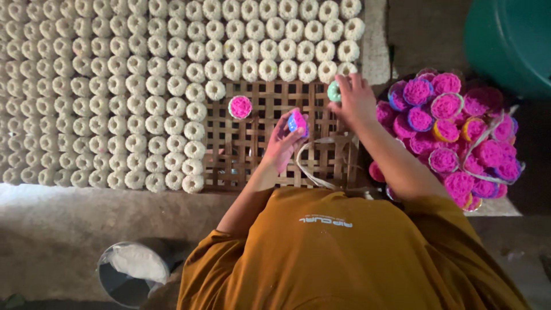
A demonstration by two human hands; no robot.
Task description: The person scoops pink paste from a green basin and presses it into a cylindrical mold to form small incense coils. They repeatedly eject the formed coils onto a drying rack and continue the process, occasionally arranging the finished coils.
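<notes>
My left hand (282,143) holds a small blue mould cup filled with pink dough (297,121) above a woven bamboo lattice tray (258,155). My right hand (357,102) reaches to the tray's far right, where its fingers are closed on a pale green mould cup (333,90) set against the tray beside the last white cakes. A single pink round cake (240,107) lies on the lattice, left of my hands. Rows of white ring-shaped cakes (115,92) cover the left and far parts of the tray.
A basket heaped with pink-filled cups in several colours (453,132) stands at my right elbow. A large green tub (511,40) is at the far right. A bucket of white powder (133,270) sits on the concrete floor near left. A pale strap (313,169) loops over the tray's near edge.
</notes>
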